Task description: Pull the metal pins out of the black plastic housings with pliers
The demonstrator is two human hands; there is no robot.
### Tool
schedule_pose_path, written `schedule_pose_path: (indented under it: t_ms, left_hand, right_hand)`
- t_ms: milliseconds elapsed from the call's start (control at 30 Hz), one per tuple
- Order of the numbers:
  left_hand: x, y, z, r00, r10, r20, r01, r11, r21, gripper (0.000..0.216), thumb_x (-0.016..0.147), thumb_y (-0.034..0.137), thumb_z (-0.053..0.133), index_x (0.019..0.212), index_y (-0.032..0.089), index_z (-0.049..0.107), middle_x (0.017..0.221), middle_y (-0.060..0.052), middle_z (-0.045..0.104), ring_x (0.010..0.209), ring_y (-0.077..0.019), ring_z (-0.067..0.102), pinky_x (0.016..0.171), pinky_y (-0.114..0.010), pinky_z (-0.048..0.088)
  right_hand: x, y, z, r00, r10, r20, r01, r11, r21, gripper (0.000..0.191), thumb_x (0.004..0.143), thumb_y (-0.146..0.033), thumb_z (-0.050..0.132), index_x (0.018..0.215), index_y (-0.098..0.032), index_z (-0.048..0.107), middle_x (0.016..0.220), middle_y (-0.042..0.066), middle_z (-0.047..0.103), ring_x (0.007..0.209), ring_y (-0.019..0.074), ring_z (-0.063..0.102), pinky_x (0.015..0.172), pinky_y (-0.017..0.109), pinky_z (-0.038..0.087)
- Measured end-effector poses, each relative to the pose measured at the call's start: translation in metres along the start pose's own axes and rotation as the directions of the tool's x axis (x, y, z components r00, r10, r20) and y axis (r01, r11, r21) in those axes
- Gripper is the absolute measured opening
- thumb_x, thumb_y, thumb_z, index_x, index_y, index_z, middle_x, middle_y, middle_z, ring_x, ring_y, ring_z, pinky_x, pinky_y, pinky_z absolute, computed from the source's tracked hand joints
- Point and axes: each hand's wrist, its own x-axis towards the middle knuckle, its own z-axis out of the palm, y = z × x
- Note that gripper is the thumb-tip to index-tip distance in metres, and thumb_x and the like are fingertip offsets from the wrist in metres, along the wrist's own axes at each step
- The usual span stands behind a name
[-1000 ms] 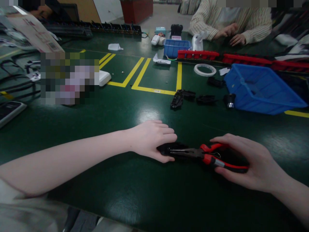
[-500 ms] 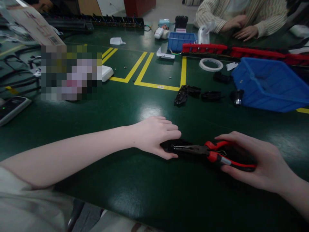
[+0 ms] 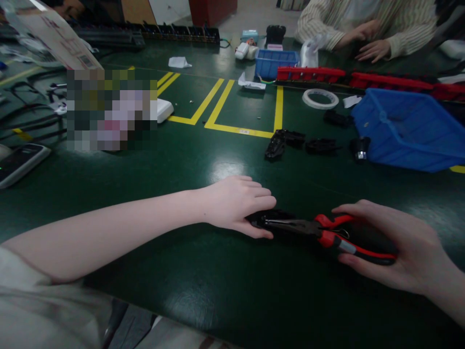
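My left hand [image 3: 241,203] is closed around a black plastic part [image 3: 279,213] on the green table, hiding much of it. My right hand [image 3: 403,247] grips a pair of red-handled needle-nose pliers [image 3: 327,231], fingers round both handles. The long jaws point left and their tips reach the black part beside my left thumb; whether they pinch anything there I cannot tell. Similar black parts [image 3: 276,144] lie farther up the table, and another dark piece with a silvery end [image 3: 360,148] stands to their right.
A big blue bin [image 3: 410,131] sits at the right, with a tape roll [image 3: 320,99] to its left. Behind run red strips [image 3: 312,73] and a small blue basket [image 3: 276,64]. Across the table, a person in striped sleeves [image 3: 319,29] works. Black cables [image 3: 36,114] lie at left.
The pliers and my right hand have shifted slightly right, their tips still at the black part. The whole view has moved a little; my left hand keeps its hold.
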Motion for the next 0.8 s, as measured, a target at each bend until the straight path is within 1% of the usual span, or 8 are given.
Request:
schedule_pose_path:
  t_ms: [100,167,333,533,667,800]
  left_hand:
    - [-0.0001,0.0005,0.0005,1.0,-0.002,-0.002,0.002,1.0,0.012,0.039,0.085,0.055,0.055,0.08,0.017,0.054,0.076,-0.001,0.06,0.067,-0.015,0.054,0.06,-0.028,0.035]
    - [-0.0001,0.0005,0.0006,1.0,-0.004,0.0,0.004,1.0,0.01,0.039,0.085,0.055,0.055,0.08,0.017,0.054,0.076,0.0,0.06,0.067,-0.0148,0.054,0.06,-0.028,0.035]
    - [-0.0002,0.0003,-0.001,1.0,0.009,-0.001,-0.009,1.0,-0.02,0.037,0.084,0.053,0.056,0.079,0.017,0.053,0.076,0.0,0.059,0.067,-0.014,0.053,0.06,-0.027,0.035]
    - [-0.0009,0.0018,-0.0027,0.999,0.037,0.022,-0.037,0.999,-0.01,0.035,0.082,0.051,0.058,0.079,0.017,0.053,0.077,0.0,0.059,0.067,-0.0147,0.053,0.06,-0.028,0.035]
    - [-0.0004,0.0018,-0.0018,1.0,-0.007,0.019,0.007,1.0,0.012,0.033,0.084,0.049,0.058,0.083,0.017,0.055,0.08,-0.001,0.062,0.07,-0.0148,0.056,0.062,-0.027,0.038]
    - [0.0002,0.0019,-0.0008,0.999,-0.037,0.005,0.037,0.999,0.004,0.032,0.084,0.048,0.059,0.085,0.016,0.055,0.081,-0.001,0.063,0.071,-0.0145,0.057,0.064,-0.026,0.039]
  right_hand:
    - [0.0002,-0.0006,-0.0022,0.999,-0.032,-0.01,0.032,0.998,-0.054,0.04,0.077,-0.048,0.058,0.111,-0.027,0.052,0.091,0.007,0.064,0.074,0.0248,0.063,0.063,0.036,0.048]
    - [-0.0001,-0.0006,-0.0023,0.999,-0.045,-0.005,0.044,0.997,-0.06,0.041,0.076,-0.047,0.059,0.112,-0.026,0.052,0.091,0.008,0.064,0.075,0.0255,0.063,0.063,0.036,0.048]
    - [-0.0013,0.0008,0.0008,0.999,-0.054,0.002,0.054,0.996,-0.071,0.041,0.081,-0.051,0.054,0.111,-0.024,0.051,0.091,0.008,0.064,0.076,0.0242,0.063,0.061,0.036,0.047]
    - [-0.0009,0.0016,0.0021,0.999,-0.031,0.014,0.031,0.999,-0.015,0.04,0.079,-0.052,0.054,0.11,-0.026,0.052,0.09,0.007,0.064,0.075,0.0246,0.063,0.061,0.037,0.048]
    - [0.0008,0.0012,0.0014,1.0,-0.001,0.016,0.0,1.0,0.023,0.035,0.081,-0.049,0.054,0.107,-0.026,0.053,0.087,0.005,0.065,0.071,0.0224,0.063,0.058,0.035,0.048]
    - [0.0016,0.0002,0.0014,0.999,0.04,0.024,-0.042,0.997,0.068,0.034,0.08,-0.05,0.054,0.106,-0.028,0.054,0.086,0.004,0.067,0.073,0.0238,0.065,0.057,0.035,0.049]
